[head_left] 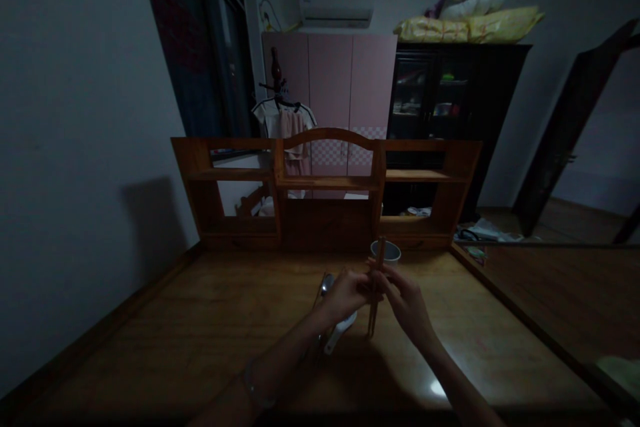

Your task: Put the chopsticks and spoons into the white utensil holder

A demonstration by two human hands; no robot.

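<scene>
Both my hands meet over the wooden desk around a pair of wooden chopsticks (373,318), which stand nearly upright with their lower ends close to the desktop. My left hand (349,291) has its fingers closed on the chopsticks from the left. From the other side, my right hand (404,295) pinches them near the middle. Just behind the hands is a pale cup (393,258) with a dark inside, partly covered by the fingers. A white spoon (339,333) lies below my left wrist. Beside it, a shiny metal utensil (327,282) is partly hidden by that hand.
The wooden desk (225,320) carries a shelf unit (327,183) along its back edge. A white wall (90,147) rises at the left. Beyond the desk stand a pink wardrobe (330,80), a dark cabinet (493,93) and a coat stand with clothes (293,123).
</scene>
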